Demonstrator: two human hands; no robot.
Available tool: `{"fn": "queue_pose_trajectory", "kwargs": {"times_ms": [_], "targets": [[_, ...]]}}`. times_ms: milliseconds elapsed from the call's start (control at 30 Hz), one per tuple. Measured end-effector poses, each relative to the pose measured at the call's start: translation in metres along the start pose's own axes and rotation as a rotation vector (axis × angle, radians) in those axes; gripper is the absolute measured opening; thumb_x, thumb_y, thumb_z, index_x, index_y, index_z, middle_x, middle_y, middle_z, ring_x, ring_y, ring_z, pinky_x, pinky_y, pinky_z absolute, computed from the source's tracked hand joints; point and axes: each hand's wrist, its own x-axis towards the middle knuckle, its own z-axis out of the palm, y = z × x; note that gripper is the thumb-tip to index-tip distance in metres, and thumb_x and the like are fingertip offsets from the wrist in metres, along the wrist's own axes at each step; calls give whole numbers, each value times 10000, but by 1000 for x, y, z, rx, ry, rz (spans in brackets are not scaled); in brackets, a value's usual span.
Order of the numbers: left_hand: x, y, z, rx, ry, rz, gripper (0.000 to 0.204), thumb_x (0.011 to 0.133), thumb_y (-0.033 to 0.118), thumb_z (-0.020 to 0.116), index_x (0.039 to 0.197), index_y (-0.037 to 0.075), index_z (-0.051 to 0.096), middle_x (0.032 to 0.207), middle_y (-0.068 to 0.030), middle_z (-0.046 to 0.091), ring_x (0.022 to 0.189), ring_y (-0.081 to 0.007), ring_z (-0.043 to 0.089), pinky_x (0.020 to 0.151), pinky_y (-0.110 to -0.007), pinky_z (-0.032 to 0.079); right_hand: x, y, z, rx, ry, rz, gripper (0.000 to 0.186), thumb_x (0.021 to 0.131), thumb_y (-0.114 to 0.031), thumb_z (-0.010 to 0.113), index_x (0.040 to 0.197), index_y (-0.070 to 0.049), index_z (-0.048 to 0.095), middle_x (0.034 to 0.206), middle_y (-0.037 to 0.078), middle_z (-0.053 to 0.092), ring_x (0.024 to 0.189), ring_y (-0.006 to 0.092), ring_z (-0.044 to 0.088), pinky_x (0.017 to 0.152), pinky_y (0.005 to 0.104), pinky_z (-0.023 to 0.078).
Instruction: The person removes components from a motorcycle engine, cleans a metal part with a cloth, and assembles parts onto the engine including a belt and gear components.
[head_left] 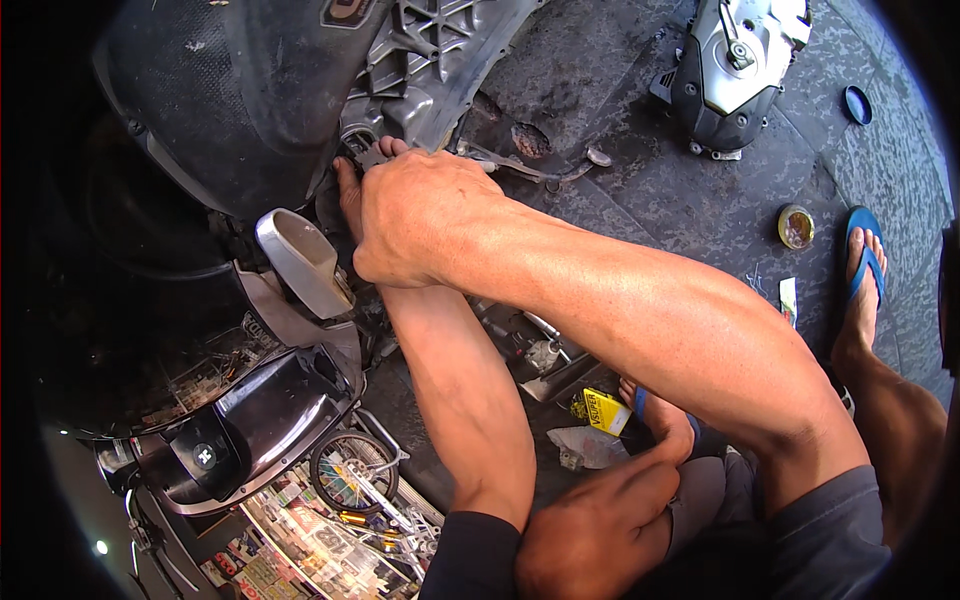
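My right hand [425, 195] reaches across in front of my left arm to the motorbike, its fingers bent around a small grey metal part [372, 157]. That part sits between a black textured cover [250, 110] and a ribbed silver casing [425, 50]. Behind my right hand and wrist, my left hand is mostly hidden; a finger [347, 190] at the edge of the black cover may belong to it. Just right of the hands, a thin bent metal lever [550, 176] sticks out over the floor. A silver-grey oval part [298, 255] stands close below them.
On the dark floor at the upper right lies a silver-and-black engine [735, 75]. A dark round lid [857, 105] and an open round tin [796, 228] are near my foot in a blue flip-flop [865, 262]. A yellow packet [602, 411] lies below my right arm.
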Motion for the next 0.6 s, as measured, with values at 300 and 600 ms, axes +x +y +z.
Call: {"fn": "queue_pose_trajectory", "kwargs": {"times_ms": [300, 600], "targets": [[-2, 4, -2, 10, -1, 60, 455, 974, 457, 578, 1072, 13, 570, 981, -116, 633, 916, -227, 626, 878, -353, 546, 0, 6, 3, -2, 40, -103, 436, 737, -230, 639, 1021, 96, 690, 1032, 312, 679, 1018, 403, 679, 924, 431, 534], [-7, 1, 9, 5, 85, 93, 414, 978, 425, 580, 1089, 26, 572, 976, -116, 643, 919, -229, 634, 893, -352, 548, 3, 3, -11, -31, -171, 14, 587, 784, -294, 633, 1290, 1, 615, 1444, 212, 501, 1391, 299, 431, 1150, 374, 342]]}}
